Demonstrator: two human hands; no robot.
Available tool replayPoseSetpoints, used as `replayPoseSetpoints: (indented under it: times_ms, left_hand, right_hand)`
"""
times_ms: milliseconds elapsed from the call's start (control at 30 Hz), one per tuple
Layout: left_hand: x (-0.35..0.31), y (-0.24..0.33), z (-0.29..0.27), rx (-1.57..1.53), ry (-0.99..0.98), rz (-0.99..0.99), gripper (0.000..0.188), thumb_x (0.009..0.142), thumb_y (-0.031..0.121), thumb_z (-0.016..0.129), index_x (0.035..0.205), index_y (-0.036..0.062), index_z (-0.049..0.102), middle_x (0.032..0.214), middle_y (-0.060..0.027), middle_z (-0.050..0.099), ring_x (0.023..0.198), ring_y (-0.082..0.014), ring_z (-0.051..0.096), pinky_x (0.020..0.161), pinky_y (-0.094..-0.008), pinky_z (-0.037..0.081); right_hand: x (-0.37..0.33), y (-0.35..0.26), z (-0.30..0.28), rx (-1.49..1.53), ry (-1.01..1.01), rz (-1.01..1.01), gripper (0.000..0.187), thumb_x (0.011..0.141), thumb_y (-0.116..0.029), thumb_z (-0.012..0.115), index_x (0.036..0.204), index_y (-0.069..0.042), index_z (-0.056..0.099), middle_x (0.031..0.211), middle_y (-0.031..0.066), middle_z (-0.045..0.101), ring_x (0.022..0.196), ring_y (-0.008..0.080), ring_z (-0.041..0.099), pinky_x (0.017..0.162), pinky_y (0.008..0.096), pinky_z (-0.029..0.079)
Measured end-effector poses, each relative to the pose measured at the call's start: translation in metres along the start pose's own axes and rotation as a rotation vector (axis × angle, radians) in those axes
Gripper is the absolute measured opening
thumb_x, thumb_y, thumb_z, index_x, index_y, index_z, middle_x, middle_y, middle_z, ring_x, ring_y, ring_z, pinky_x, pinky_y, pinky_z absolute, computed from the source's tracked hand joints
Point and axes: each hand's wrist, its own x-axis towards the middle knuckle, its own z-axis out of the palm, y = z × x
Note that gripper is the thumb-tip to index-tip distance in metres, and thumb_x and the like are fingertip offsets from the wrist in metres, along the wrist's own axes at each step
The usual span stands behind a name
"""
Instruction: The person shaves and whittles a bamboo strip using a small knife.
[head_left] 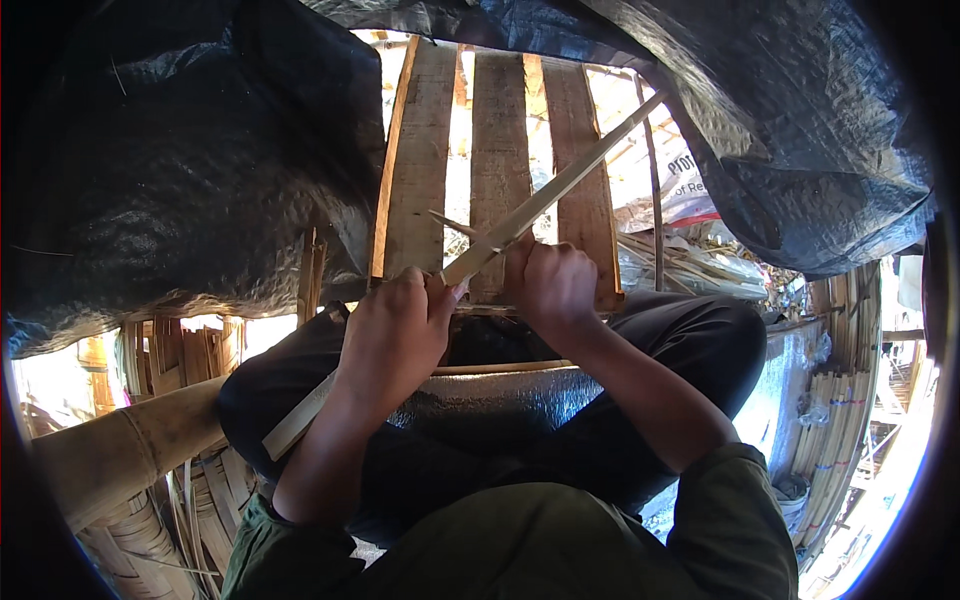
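A long pale bamboo strip (570,175) runs slantwise from beside my left forearm up to the far right. Closed round its lower part is my left hand (393,325), thumb along the top. My right hand (553,285) is a fist just to the right of the strip. From that fist a narrow, pointed blade, seemingly a knife (455,226), crosses the strip, its tip showing on the left side. The fingers hide the handle. Both hands are above the near end of a wooden plank bench (500,120).
Black plastic sheeting (180,150) hangs at the left, and more (800,120) at the right. A thick bamboo pole (140,450) lies by my left knee. Bundled bamboo strips (838,450) stand at the right. A silvery sheet (490,400) lies between my legs.
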Motion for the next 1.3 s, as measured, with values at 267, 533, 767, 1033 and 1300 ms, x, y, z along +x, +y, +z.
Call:
replayPoseSetpoints:
  times_ms: [267, 533, 767, 1033, 1300]
  left_hand:
    - [0.006, 0.001, 0.008, -0.053, -0.028, -0.001, 0.042, 0.101, 0.034, 0.058, 0.083, -0.0038, 0.062, 0.083, -0.0256, 0.068, 0.08, -0.0426, 0.069, 0.071, -0.049, 0.054]
    - [0.011, 0.009, 0.006, -0.114, -0.106, -0.074, 0.043, 0.1, 0.035, 0.058, 0.085, -0.0048, 0.061, 0.081, -0.0254, 0.067, 0.082, -0.0435, 0.068, 0.072, -0.0482, 0.053]
    - [0.006, 0.011, 0.006, -0.068, -0.102, -0.076, 0.043, 0.1, 0.036, 0.059, 0.086, -0.0047, 0.061, 0.082, -0.0248, 0.067, 0.084, -0.0429, 0.068, 0.075, -0.0499, 0.053]
    - [0.013, 0.014, 0.012, -0.058, -0.103, -0.112, 0.045, 0.1, 0.038, 0.058, 0.087, -0.0043, 0.062, 0.085, -0.0247, 0.068, 0.086, -0.0429, 0.068, 0.076, -0.0486, 0.053]
    - [0.01, 0.012, 0.007, -0.07, -0.101, -0.132, 0.046, 0.099, 0.044, 0.06, 0.092, -0.002, 0.065, 0.079, -0.0185, 0.068, 0.078, -0.0315, 0.07, 0.07, -0.0413, 0.051]
  right_hand:
    - [-0.018, 0.009, 0.006, -0.059, 0.101, -0.135, 0.013, 0.089, -0.009, 0.063, 0.081, -0.006, 0.054, 0.065, 0.0036, 0.039, 0.052, 0.0158, 0.043, 0.041, 0.0338, 0.031]
    - [-0.054, 0.022, 0.026, 0.268, -0.203, 0.003, 0.006, 0.089, -0.007, 0.059, 0.085, -0.003, 0.057, 0.069, 0.0055, 0.046, 0.056, 0.019, 0.051, 0.045, 0.0348, 0.039]
    - [-0.029, 0.019, -0.004, -0.246, 0.008, -0.166, 0.011, 0.091, -0.01, 0.06, 0.093, -0.001, 0.055, 0.071, 0.0083, 0.046, 0.058, 0.0176, 0.048, 0.046, 0.0328, 0.035]
    - [-0.022, 0.023, 0.001, -0.179, 0.097, -0.177, 0.012, 0.091, -0.013, 0.061, 0.086, -0.005, 0.053, 0.067, 0.005, 0.043, 0.054, 0.0173, 0.045, 0.045, 0.0338, 0.035]
    - [-0.026, 0.035, 0.01, -0.254, 0.088, -0.186, 0.01, 0.092, -0.01, 0.06, 0.088, -0.003, 0.055, 0.067, 0.0058, 0.045, 0.054, 0.0192, 0.046, 0.043, 0.0348, 0.035]
